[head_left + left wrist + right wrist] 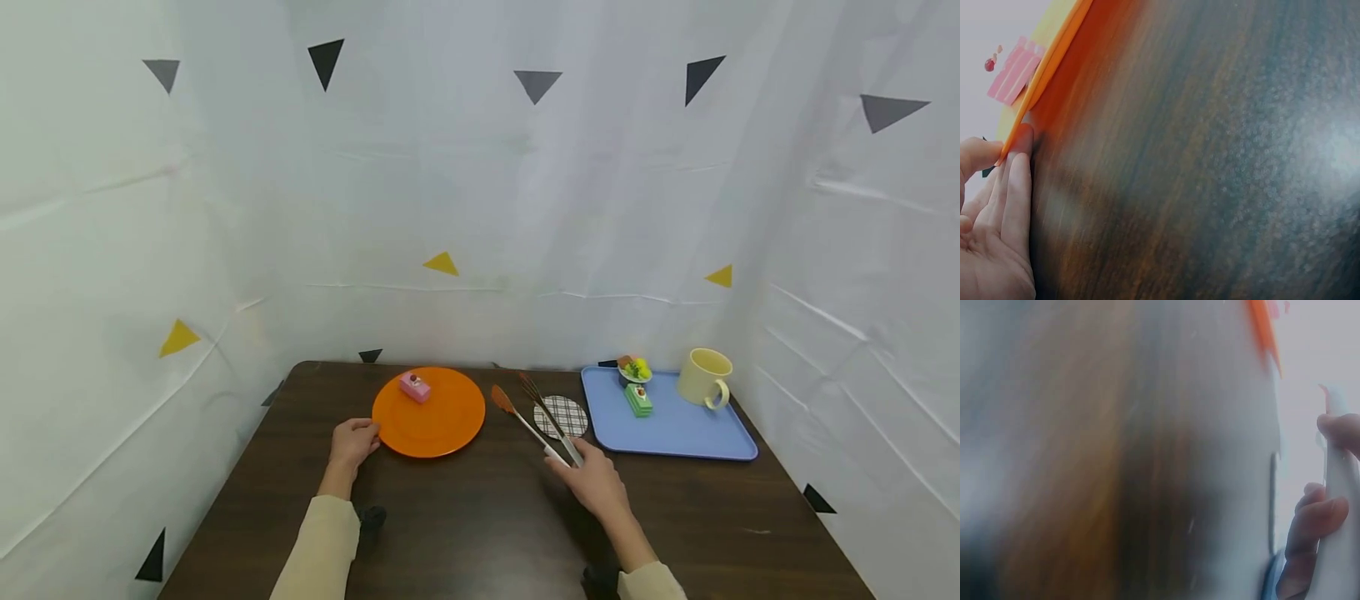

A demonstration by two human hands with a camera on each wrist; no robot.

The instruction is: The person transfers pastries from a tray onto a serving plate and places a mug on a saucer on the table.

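My left hand [354, 446] pinches the near left rim of an orange plate [442, 429]. In the left wrist view the thumb lies above the rim and the fingers [1017, 194] below it. A pink toy cake slice [415, 387] with a red berry on top sits on the plate. My right hand [597, 483] grips a pair of tongs [537, 433] by the pale handles. Their orange-brown tips are spread apart and point away, with nothing between them. In the right wrist view, fingers and thumb wrap the white handle [1338, 487].
Beyond the tongs lies a round checked coaster [572, 417]. A blue tray [693, 437] at the right bears a yellow mug [701, 375], a green toy cake slice [639, 401] and a small bowl of toy food [634, 371]. White curtains [480, 183] enclose the dark table [465, 533].
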